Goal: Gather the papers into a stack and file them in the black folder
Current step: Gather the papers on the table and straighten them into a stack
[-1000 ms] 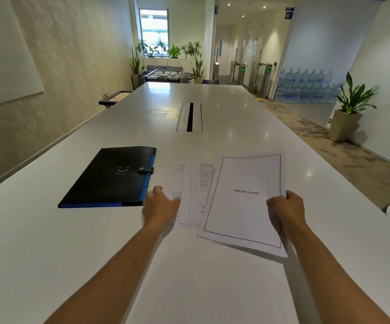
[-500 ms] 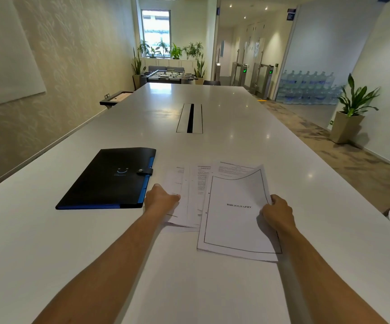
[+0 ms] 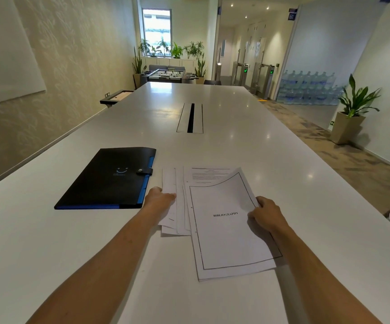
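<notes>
Papers (image 3: 212, 206): several white printed sheets lie fanned out and overlapping on the white surface (image 3: 259, 160), near the front edge, between the two hands.
Top sheet (image 3: 226, 230): it carries a thin black border and the word "BIBLIOGRAPHY" in the middle; it sits on the right side of the spread, tilted a little, with its far right corner curled upward.
Sheet beneath (image 3: 210, 175): lines of small print show past the curled corner; the words are too small to read.
Left sheets (image 3: 173, 206): narrow strips of a few pages stick out from under the top sheet, their edges uneven.
Black folder (image 3: 110, 178): it lies flat and closed on the surface just left of the papers, with a blue edge along its right side, a snap strap across that edge and a small blue smile mark on the cover.
Left hand (image 3: 159, 198): it rests palm down on the left edge of the papers, fingers curled and pressing on the sheets, just beside the folder's near right corner.
Right hand (image 3: 265, 212): it grips the right edge of the top sheet, thumb on top and fingers tucked underneath.
Surface: a long, glossy white table with a narrow cable slot (image 3: 190, 118) further along its middle.
Background: potted plants (image 3: 353, 106) and stacked water bottles (image 3: 306, 90) stand along the right side of the room.
</notes>
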A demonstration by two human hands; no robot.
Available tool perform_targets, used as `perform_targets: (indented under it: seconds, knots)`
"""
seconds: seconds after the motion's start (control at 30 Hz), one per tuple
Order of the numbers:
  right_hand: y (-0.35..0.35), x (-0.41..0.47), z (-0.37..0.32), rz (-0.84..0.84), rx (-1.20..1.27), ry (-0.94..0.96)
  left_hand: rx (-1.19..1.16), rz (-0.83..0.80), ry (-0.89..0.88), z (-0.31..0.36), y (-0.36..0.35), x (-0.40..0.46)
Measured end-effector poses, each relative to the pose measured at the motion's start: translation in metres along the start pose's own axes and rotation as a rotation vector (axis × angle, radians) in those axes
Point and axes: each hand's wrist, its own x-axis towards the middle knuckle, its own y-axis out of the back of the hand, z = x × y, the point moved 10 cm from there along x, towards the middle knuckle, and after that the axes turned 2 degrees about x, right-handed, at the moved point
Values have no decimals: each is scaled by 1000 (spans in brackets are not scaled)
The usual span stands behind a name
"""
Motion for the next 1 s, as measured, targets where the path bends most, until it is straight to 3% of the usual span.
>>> perform_targets:
  seconds: [0.23,0.4,0.77,1.0]
  knots:
    - [-14,2,-1,-62,183,-20,-14,-53,-28,-4,-1,2]
    - [-13,5,5,-8,352,-83,-92,-142,-30,-8,-7,0]
    - [-15,-3,2,177,263,-93,-86,-247,-100,-8,-17,-6]
    - [-26,-14,-16,270,179,-37,-201,-338,35,-15,-30,-19]
